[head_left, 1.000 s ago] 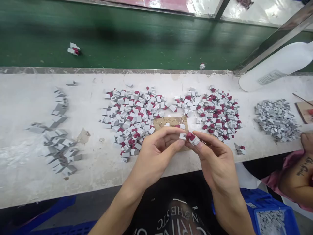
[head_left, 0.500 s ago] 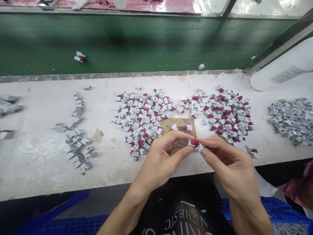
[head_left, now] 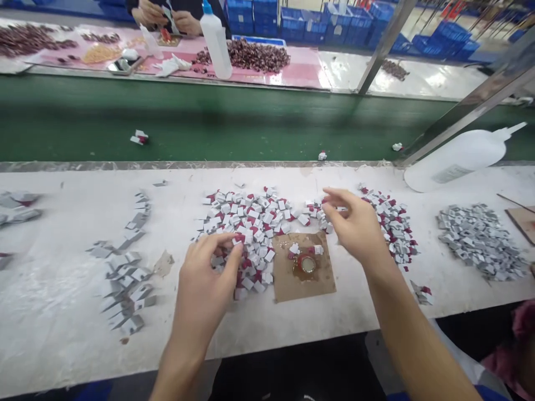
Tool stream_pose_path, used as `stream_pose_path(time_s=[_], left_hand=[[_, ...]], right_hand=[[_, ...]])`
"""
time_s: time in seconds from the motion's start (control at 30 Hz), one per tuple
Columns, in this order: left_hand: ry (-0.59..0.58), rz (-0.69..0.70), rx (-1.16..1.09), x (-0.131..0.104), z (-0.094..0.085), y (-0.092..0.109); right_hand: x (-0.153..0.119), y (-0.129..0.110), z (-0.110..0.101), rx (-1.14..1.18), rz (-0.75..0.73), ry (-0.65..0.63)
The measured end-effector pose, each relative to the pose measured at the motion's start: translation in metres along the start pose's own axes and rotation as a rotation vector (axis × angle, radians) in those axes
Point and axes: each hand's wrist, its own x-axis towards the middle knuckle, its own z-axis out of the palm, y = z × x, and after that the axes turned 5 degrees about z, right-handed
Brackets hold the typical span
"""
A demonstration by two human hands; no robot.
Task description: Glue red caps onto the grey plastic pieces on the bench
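**Over the white bench (head_left: 79,223), two hands apart**

The left hand (head_left: 211,267) is above a heap of grey-and-red pieces (head_left: 253,214), one piece (head_left: 239,238) showing at its thumb and forefinger; whether they grip it, I cannot tell. The right hand (head_left: 353,228) hovers by a smaller cluster (head_left: 313,209), thumb and forefinger apart. Between lies a cardboard square (head_left: 288,287) bearing a round object (head_left: 308,264).

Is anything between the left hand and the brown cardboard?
Yes: the right side of the grey-and-red pile lies between the left hand and the cardboard. It looks low, so the hand could probably pass over it.
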Motion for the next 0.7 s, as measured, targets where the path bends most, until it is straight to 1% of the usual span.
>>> stream_pose_path(time_s=[0.1, 0.2, 0.3, 0.37, 0.4, 0.47, 0.53, 0.57, 0.63, 0.67, 0.7], left_hand=[[-0.067, -0.077, 0.004, 0.004, 0.002, -0.008], [-0.046, -0.078, 0.026, 0.003, 0.005, -0.009], [-0.035, -0.083, 0.038, 0.001, 0.006, -0.009], [-0.014, -0.085, 0.059, -0.002, 0.006, -0.011], [0.002, -0.085, 0.069, -0.004, 0.006, -0.011], [0.031, -0.090, 0.068, -0.008, 0.005, -0.011], [0.041, -0.102, 0.044, -0.014, 0.002, -0.013], [0.044, -0.104, 0.040, -0.018, 0.000, -0.015], [0.087, -0.086, 0.090, -0.026, -0.009, -0.023], [0.127, -0.072, 0.144, -0.031, -0.015, -0.029], [0.177, -0.059, 0.213, -0.036, -0.022, -0.036]], right_hand=[[0.075, -0.009, 0.019, -0.106, 0.018, 0.037], [0.133, -0.017, 0.043, -0.161, 0.070, 0.072], [0.169, -0.024, 0.062, -0.211, 0.155, 0.115], [0.181, -0.029, 0.068, -0.212, 0.184, 0.113], [0.183, -0.032, 0.068, -0.198, 0.183, 0.106], [0.174, -0.038, 0.062, -0.143, 0.155, 0.095], [0.148, -0.040, 0.047, -0.061, 0.117, 0.083], [0.129, -0.038, 0.036, -0.013, 0.097, 0.070], [0.079, -0.028, 0.010, 0.070, 0.067, 0.026], [0.052, -0.018, -0.004, 0.118, 0.042, -0.004], [0.025, -0.006, -0.017, 0.133, 0.048, 0.001]])
